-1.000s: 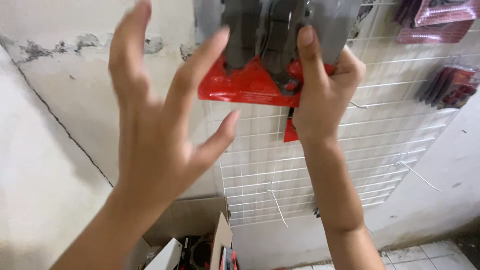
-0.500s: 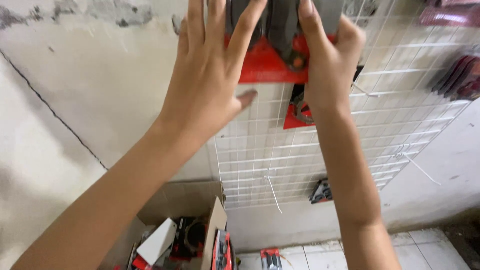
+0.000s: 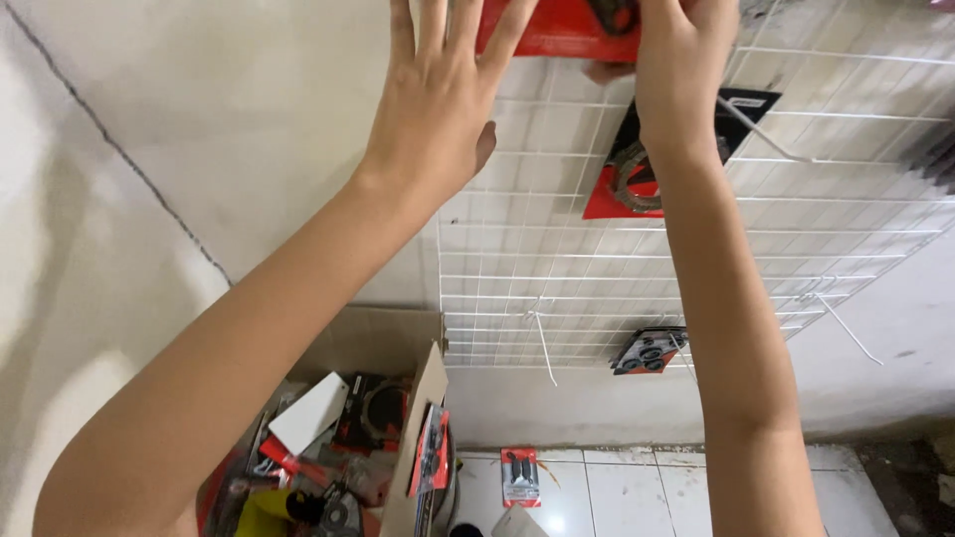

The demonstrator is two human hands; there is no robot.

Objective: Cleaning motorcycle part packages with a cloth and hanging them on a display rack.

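Down at the lower left, an open cardboard box (image 3: 398,418) sits on the floor, crammed with red and black packets of parts and a white card; a flap of it stands up on its right side. Just to the right of it a small red packet (image 3: 519,475) lies flat on the pale floor tiles (image 3: 637,497), apart from the box.

Above, the left hand (image 3: 438,99) is raised against the wall with its fingers spread wide and straight, fully open; its fingertips lie over the left end of a red packet (image 3: 557,30) at the very top of the view, touching it but not closed around it. That red packet is pressed against the top of a white wire grid panel (image 3: 517,249) fixed to the wall.

The right hand (image 3: 681,70) is at the packet's right end, curled over it, with the thumb showing beneath the lower edge, so it appears to grip the packet; the fingertips are cut off by the top of the frame, so how tight the hold is I cannot tell.

Behind the right wrist another red and black packet (image 3: 637,179) hangs on the grid. Lower on the grid, near the right forearm, hangs a small black packet (image 3: 649,350). Bare wire hooks (image 3: 846,323) stick out from the grid farther right
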